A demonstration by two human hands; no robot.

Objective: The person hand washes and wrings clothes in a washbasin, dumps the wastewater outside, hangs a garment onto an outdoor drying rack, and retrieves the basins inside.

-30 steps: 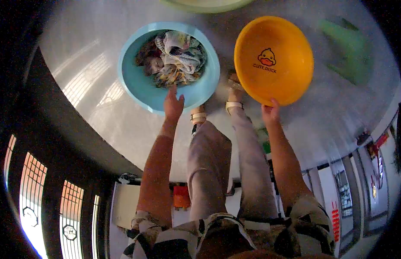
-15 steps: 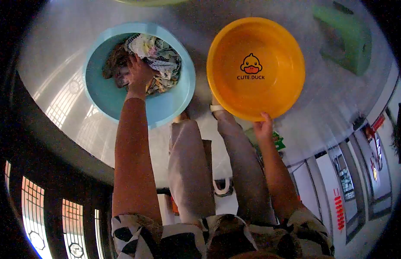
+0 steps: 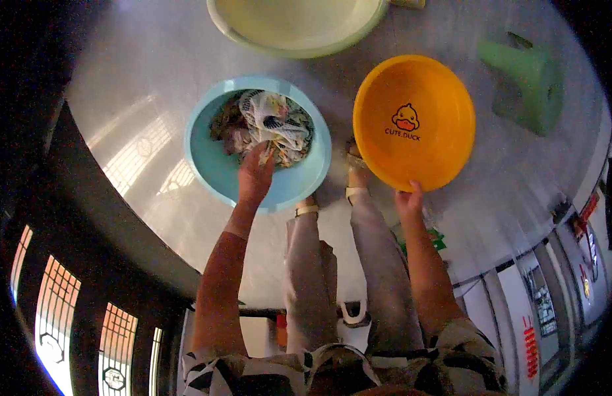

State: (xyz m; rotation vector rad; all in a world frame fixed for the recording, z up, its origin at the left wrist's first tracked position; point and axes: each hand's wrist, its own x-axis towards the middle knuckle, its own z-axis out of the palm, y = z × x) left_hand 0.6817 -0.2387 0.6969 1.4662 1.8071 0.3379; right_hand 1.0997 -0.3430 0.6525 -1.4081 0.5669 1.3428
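A light blue basin [image 3: 202,165] stands on the floor with a heap of patterned clothes [image 3: 277,119] inside, white, black and brown. My left hand [image 3: 255,177] reaches over its near rim, fingers closed on a bit of cloth at the heap's near edge. To the right, my right hand [image 3: 409,200] grips the near rim of an orange basin [image 3: 444,125] between thumb and fingers. That basin tilts toward me, showing a duck face and "CUTE.DUCK" printed on its bottom; nothing lies in it.
A pale green basin [image 3: 296,47] is partly visible at the top. At the right stands a green plastic stool [image 3: 543,89]. A green packet [image 3: 436,239] lies beside my right forearm. My feet are on the floor between the two nearer basins.
My left hand has drawn back from the middle of the heap to its near edge, its spread fingers now closed. The view has shifted, showing more of the pale green basin.
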